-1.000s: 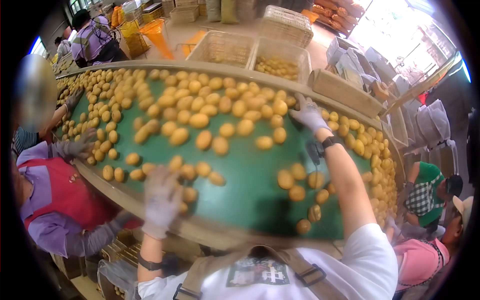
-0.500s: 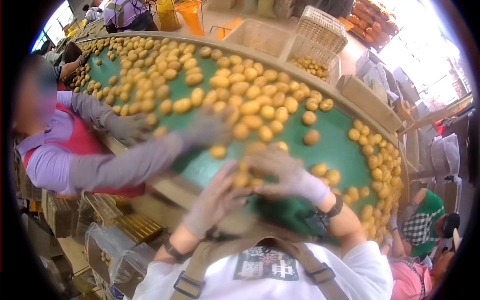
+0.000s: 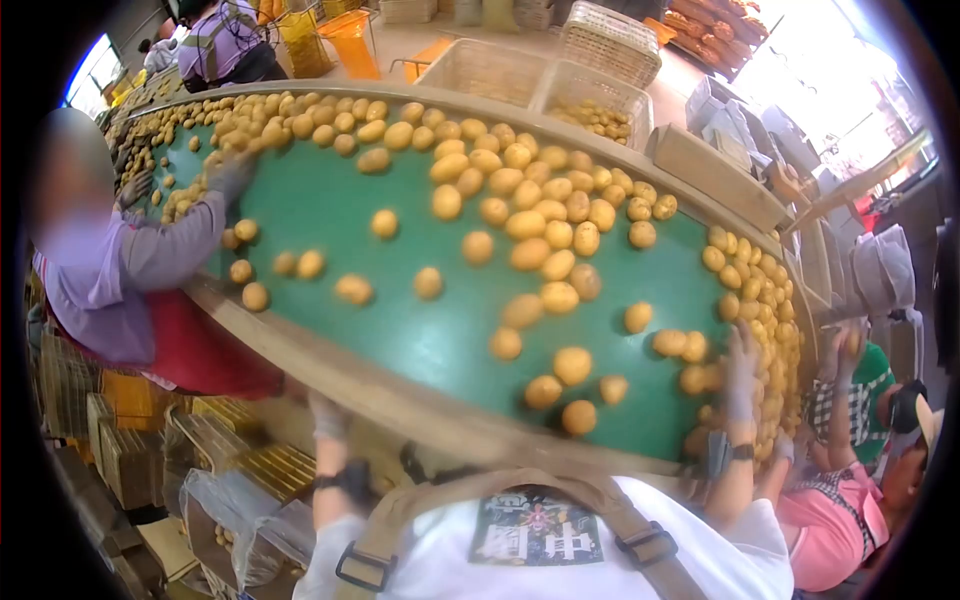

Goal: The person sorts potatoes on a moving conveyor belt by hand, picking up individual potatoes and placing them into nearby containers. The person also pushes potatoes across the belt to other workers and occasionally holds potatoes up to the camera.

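Note:
My right hand (image 3: pixel 740 378), in a pale glove, reaches to the right side of the green conveyor belt (image 3: pixel 390 350). Its fingers are stretched out against the dense bank of potatoes (image 3: pixel 770 330) there, with a few more potatoes on its left. My left hand (image 3: pixel 327 415), gloved too, is low beside the wooden edge (image 3: pixel 400 400) of the belt; its fingers are blurred and partly hidden. Several loose potatoes (image 3: pixel 572 366) lie on the green surface in front of me, and a thicker cluster (image 3: pixel 530 200) spreads farther back.
On the left a co-worker in a purple top (image 3: pixel 110 270) reaches over the belt with grey gloves. People in pink (image 3: pixel 835 525) and green stand at the right. Crates (image 3: pixel 485 75) line the far side; a plastic-lined box (image 3: pixel 250 530) stands at lower left.
My hands have parted from the potatoes in front of me: the left drew back to the edge, the right went to the right-hand bank. Potatoes have spread out. The co-worker's arms moved farther back.

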The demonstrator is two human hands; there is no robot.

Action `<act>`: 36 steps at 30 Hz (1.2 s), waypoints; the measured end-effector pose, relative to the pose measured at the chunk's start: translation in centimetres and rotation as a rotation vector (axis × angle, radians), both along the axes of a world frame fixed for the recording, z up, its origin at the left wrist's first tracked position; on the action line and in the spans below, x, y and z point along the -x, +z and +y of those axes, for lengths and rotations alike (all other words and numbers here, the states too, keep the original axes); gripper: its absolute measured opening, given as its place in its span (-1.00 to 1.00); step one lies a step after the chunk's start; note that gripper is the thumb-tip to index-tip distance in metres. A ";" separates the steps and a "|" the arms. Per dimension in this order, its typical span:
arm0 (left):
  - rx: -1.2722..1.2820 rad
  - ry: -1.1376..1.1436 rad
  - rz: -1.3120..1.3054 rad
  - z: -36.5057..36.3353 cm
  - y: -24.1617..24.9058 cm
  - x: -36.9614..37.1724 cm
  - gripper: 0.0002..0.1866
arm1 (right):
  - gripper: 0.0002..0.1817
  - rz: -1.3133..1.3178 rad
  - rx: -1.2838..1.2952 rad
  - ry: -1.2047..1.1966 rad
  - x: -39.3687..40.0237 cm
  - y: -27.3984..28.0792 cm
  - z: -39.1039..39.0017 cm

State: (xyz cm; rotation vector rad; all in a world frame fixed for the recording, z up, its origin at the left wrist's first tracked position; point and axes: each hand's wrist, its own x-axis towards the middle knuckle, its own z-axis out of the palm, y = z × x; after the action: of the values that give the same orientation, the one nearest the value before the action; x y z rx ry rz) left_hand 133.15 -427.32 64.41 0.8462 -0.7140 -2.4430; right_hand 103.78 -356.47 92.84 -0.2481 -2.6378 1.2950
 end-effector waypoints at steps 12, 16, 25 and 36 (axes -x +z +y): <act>0.379 0.324 -0.237 0.5 22.3 0.7 -0.42 | -0.34 -0.256 0.539 0.703 0.4 2.7 -33.3; 1.494 0.368 -0.607 -4.8 22.9 -3.7 -0.43 | -0.32 -0.078 0.077 1.114 1.2 6.9 -37.1; 1.244 0.084 -0.473 6.3 36.1 4.8 -0.52 | -0.57 -0.056 -0.397 1.188 8.9 10.4 -38.3; 2.084 -0.774 -0.030 12.2 36.0 13.6 -0.47 | -0.63 -0.126 -0.647 1.025 15.3 11.4 -40.9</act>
State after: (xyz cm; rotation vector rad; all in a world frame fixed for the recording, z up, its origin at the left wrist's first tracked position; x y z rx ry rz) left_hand 119.52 -415.10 100.39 -0.3758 -2.8691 -0.7255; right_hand 88.49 -397.40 104.22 1.2724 -3.1862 0.4530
